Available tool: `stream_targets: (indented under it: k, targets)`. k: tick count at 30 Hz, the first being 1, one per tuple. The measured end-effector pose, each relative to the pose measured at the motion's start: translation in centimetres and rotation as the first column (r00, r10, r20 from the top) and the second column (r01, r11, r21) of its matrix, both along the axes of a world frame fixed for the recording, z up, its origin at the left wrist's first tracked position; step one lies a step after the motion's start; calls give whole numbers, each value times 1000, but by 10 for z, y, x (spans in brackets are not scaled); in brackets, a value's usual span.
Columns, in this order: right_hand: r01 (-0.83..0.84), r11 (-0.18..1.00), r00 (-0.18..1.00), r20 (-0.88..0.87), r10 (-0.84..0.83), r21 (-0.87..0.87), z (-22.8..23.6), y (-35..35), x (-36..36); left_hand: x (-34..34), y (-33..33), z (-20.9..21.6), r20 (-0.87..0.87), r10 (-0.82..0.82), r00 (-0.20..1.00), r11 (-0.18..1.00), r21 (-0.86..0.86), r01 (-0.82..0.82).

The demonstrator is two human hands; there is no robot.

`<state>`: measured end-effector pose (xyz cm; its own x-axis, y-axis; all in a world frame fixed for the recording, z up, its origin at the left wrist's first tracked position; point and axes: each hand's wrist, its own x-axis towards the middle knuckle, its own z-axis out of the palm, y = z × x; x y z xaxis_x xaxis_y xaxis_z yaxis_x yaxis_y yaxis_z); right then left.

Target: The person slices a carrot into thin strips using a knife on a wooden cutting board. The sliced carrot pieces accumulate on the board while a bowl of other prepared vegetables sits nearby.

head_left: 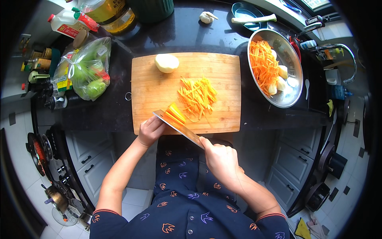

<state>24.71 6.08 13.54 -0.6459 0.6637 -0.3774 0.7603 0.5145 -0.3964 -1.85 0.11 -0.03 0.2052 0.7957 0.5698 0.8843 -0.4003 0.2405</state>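
Note:
My right hand (pixel 221 159) is closed round the handle of a kitchen knife (pixel 179 128), its wide blade slanting over the near edge of a wooden cutting board (pixel 147 91). Against the far side of the blade lies a small stack of carrot slices (pixel 175 113). Near the blade's far end, my left hand (pixel 151 130) has its fingers curled; whatever they hold is hidden. A loose heap of carrot shreds (pixel 197 95) covers the middle right of the board. Toward its back sits a peeled potato (pixel 166 63).
Right of the board stands a metal bowl (pixel 291 85) with orange shreds and pale chunks. A tied plastic bag of green vegetables (pixel 89 75) lies left. Behind are a garlic bulb (pixel 206 17), a blue dish (pixel 242 12) with a pale rod across it, and an oil jug (pixel 115 18).

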Motion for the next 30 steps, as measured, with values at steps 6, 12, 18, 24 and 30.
stream_targets:
  k: [6,12,18,24,30]
  targets:
    - [-12,1000,1000,15,12,-20,-5,3,-7,0,-1,0,-21,7,1000,1000,-9,-7]
    - [-12,999,999,42,14,-43,-8,7,-24,-1,-1,-1,-8,-1,1000,1000,15,1]
    - [18,1000,1000,19,-18,-25,-31,4,-41,-2,-4,-4,-17,-10,1000,1000,-19,10]
    - [45,998,999,-29,-43,45,-45,2,-56,0,-2,-1,-6,-9,1000,1000,1,9]
    - [77,997,988,-135,-74,16,-46,5,-43,2,4,6,-27,0,1000,1000,0,0]
